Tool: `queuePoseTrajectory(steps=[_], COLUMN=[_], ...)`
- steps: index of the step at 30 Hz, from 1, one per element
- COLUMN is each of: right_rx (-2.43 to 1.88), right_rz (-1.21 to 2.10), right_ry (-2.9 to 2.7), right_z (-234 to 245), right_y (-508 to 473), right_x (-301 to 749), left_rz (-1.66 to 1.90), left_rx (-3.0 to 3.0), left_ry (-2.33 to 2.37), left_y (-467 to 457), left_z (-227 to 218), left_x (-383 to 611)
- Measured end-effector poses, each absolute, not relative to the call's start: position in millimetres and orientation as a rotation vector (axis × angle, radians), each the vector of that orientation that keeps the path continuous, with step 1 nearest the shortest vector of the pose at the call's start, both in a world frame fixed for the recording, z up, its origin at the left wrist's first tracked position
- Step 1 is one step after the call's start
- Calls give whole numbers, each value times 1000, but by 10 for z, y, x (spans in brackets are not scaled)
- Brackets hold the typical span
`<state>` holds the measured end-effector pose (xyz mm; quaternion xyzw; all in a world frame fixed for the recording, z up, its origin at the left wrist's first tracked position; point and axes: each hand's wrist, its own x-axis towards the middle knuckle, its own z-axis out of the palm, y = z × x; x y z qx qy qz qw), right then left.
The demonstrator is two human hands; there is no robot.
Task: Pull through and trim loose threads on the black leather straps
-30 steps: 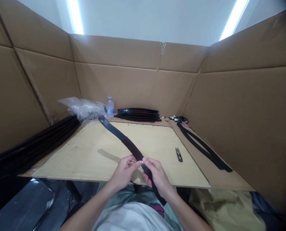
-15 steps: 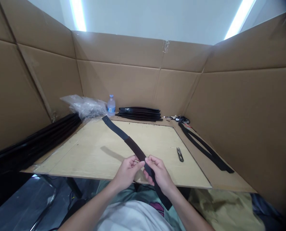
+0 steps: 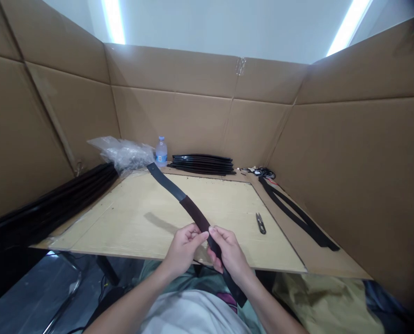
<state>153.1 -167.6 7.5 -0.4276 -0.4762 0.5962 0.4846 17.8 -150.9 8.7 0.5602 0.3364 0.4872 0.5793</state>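
Apparently, adjusting the brown band (image 3: 194, 212) is the step: left hand (image 3: 182, 246) and right hand (image 3: 230, 253) pinch the strip (image 3: 167, 183) over the near edge of the board (image 3: 123, 222) (snips (image 3: 261, 223) lie apart); next probably calls for even, steady pressure.

no text can be read: the blue label (image 3: 163, 159) on the clear, blue-capped plastic bottle (image 3: 161, 147) carries a whitish patch (image 3: 160, 158) (any print there is too small), and pale marks on the small black thread snips (image 3: 261, 226) are illegible.
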Motion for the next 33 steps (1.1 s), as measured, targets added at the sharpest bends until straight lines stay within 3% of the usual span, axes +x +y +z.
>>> queuePoseTrajectory(steps=[13,33], right_rx=[-966,-837], right_rz=[1317,1549], right_ry=[-1195,-1281], right_z=[79,3], right_y=[-1639,-1618], right_x=[1511,1568], left_rz=[1154,913], left_rx=[1273,1249], left_ry=[799,673], left_y=[-1350,-1264], left_z=[21,24], left_x=[137,22])
